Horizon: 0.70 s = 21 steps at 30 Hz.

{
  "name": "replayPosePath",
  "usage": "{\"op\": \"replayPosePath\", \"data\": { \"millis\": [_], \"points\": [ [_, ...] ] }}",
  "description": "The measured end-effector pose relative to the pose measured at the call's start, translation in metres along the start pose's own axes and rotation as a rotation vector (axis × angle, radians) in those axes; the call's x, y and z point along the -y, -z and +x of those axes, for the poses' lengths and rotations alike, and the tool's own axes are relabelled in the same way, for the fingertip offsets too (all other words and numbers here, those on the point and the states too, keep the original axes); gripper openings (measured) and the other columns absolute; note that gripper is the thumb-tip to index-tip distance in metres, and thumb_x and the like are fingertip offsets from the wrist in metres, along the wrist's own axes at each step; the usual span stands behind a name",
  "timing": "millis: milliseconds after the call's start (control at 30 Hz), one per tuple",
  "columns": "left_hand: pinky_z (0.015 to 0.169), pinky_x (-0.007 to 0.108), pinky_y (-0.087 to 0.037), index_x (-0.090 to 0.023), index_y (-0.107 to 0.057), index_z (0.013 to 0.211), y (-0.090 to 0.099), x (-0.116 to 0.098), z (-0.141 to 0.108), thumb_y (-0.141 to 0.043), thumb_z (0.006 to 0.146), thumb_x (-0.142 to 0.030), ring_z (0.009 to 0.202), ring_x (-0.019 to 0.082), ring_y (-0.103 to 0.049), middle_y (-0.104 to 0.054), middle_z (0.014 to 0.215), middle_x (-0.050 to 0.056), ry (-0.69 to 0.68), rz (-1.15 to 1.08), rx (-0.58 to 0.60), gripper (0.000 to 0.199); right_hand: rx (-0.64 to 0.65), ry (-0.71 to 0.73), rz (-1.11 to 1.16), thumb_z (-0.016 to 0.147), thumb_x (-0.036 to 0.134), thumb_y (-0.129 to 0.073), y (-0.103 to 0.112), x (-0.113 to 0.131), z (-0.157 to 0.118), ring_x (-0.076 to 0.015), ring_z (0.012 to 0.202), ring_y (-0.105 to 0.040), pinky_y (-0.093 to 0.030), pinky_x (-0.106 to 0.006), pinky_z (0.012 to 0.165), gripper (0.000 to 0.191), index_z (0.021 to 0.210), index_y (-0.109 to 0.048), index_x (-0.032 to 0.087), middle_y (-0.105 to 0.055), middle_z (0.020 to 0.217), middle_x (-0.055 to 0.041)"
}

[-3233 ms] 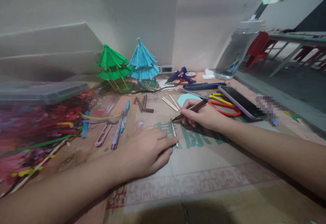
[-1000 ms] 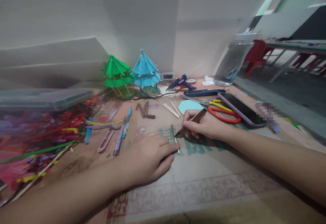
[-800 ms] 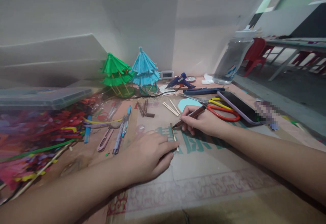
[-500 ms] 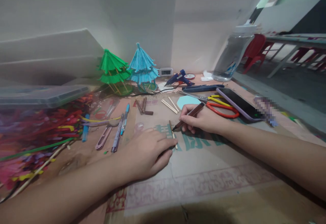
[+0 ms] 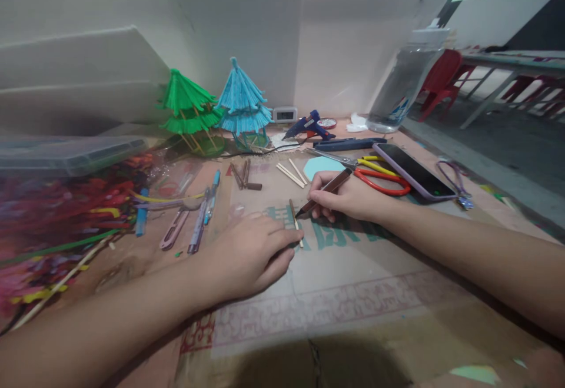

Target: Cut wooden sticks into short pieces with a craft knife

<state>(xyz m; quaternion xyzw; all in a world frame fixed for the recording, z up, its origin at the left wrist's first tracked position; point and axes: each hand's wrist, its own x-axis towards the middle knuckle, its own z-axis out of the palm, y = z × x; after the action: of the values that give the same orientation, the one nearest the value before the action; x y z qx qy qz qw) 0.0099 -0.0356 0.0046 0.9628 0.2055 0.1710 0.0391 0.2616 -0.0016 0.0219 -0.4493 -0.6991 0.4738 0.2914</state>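
Observation:
A brown marker is gripped in my right hand like a pen. Its dark tip touches or nearly touches a short thin wooden stick, brown at the far end and pale at the near end. My left hand pins the pale end to the cardboard with its index finger, the other fingers curled in. Behind the hands lie several pale sticks, several brown sticks and a brown marker cap. A light-blue octagonal piece sits just beyond my right hand.
Scissors and a phone lie by my right forearm. Green and blue paper pavilions, a glue gun and a large bottle stand behind. Pens, a pink cutter and colourful scraps are leftward.
The view has shifted slightly, so most things sit a little higher and further left. Both hands keep their holds, with the marker tip still at the stick.

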Motion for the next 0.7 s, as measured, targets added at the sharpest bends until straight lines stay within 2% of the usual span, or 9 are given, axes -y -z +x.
{"op": "replayPosePath", "data": {
  "millis": [100, 233, 400, 567, 700],
  "points": [
    [0.075, 0.040, -0.052, -0.017, -0.065, 0.124, 0.0000, 0.0003, -0.0001, -0.046, 0.101, -0.026, 0.085, 0.026, -0.068, -0.073, 0.092, 0.009, 0.005, 0.005, 0.003, 0.031, -0.015, 0.007, -0.002, 0.089, 0.036, -0.066, -0.0001, 0.0001, -0.0001, -0.0084, 0.045, -0.057, -0.045, -0.019, 0.042, 0.023, 0.081, -0.055, 0.019, -0.070, 0.065, -0.0006],
    [0.078, 0.040, -0.052, -0.019, -0.064, 0.124, -0.0004, 0.0003, -0.0004, -0.046, 0.101, -0.027, 0.087, 0.025, -0.068, -0.073, 0.095, 0.009, 0.015, -0.009, 0.004, 0.031, 0.043, -0.009, -0.012, 0.087, 0.037, -0.068, -0.0002, 0.0020, -0.0008, -0.0079, 0.043, -0.054, -0.043, -0.019, 0.040, 0.025, 0.078, -0.053, 0.019, -0.070, 0.063, -0.0001],
    [0.078, 0.040, -0.052, -0.018, -0.065, 0.124, -0.0006, 0.0004, 0.0002, -0.047, 0.101, -0.026, 0.089, 0.026, -0.068, -0.073, 0.096, 0.009, 0.007, -0.011, -0.002, 0.030, -0.002, 0.009, -0.001, 0.087, 0.038, -0.067, -0.0010, 0.0024, -0.0008, -0.0081, 0.043, -0.055, -0.043, -0.018, 0.041, 0.025, 0.081, -0.052, 0.020, -0.070, 0.064, 0.0004],
    [0.077, 0.039, -0.052, -0.017, -0.064, 0.125, -0.0013, -0.0002, 0.0002, -0.046, 0.100, -0.025, 0.085, 0.025, -0.067, -0.072, 0.092, 0.009, 0.006, -0.018, 0.000, 0.031, 0.066, -0.006, -0.010, 0.085, 0.041, -0.070, 0.0003, 0.0023, -0.0016, -0.0081, 0.044, -0.054, -0.043, -0.018, 0.041, 0.028, 0.079, -0.054, 0.019, -0.070, 0.063, 0.0001],
    [0.078, 0.039, -0.052, -0.017, -0.064, 0.125, -0.0020, -0.0006, 0.0000, -0.046, 0.101, -0.024, 0.088, 0.024, -0.066, -0.072, 0.094, 0.009, 0.007, -0.022, -0.015, 0.031, 0.062, -0.013, 0.000, 0.084, 0.043, -0.071, 0.0008, 0.0041, -0.0026, -0.0083, 0.043, -0.054, -0.042, -0.019, 0.040, 0.030, 0.079, -0.054, 0.019, -0.069, 0.062, 0.0008]
  ]
}}
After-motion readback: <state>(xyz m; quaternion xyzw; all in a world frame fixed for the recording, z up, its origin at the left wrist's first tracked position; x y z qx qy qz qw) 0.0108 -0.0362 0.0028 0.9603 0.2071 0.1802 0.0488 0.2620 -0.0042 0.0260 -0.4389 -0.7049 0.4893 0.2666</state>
